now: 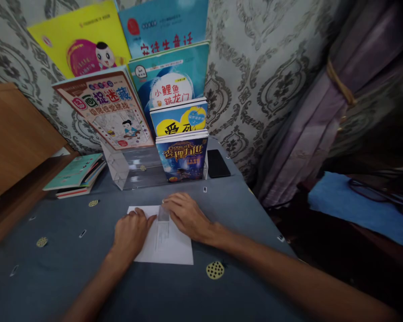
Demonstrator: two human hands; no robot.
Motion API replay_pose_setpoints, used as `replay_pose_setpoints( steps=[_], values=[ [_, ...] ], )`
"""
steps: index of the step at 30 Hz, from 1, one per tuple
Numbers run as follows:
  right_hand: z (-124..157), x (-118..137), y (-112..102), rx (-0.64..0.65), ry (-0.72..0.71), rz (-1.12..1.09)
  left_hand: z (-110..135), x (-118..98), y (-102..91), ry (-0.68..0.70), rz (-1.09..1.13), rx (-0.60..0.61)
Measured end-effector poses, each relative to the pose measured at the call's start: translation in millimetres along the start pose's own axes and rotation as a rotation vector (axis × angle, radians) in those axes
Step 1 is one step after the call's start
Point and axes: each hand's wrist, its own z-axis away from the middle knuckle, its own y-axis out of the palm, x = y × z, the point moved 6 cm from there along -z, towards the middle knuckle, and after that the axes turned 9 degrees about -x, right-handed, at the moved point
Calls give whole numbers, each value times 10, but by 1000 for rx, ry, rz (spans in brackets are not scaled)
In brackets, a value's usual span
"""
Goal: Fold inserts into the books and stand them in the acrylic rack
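A white sheet of paper lies flat on the blue-grey tablecloth in front of me. My left hand rests on the sheet's left part with its fingers curled under. My right hand lies over the sheet's upper right corner, fingers bent. Between the two hands stands a small clear plastic piece, touched by my right fingertips. Whether either hand grips it is unclear.
A clear acrylic rack at the table's back holds several children's books. A black phone lies to its right. A stack of thin books sits left, beside a wooden cabinet. A curtain hangs right.
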Motion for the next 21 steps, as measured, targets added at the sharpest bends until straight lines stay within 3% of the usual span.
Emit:
replay_pose_setpoints(
  steps=[3,7,14,21],
  values=[
    [43,174,104,129,-47,59,-48,-146,-48,64,36,36],
    [127,284,248,228,-3,146,-82,-197,-82,146,85,35],
    [197,238,331,313,80,214,69,-262,-115,182,38,-77],
    [192,186,360,394,47,253,221,-369,47,309,36,-180]
  ],
)
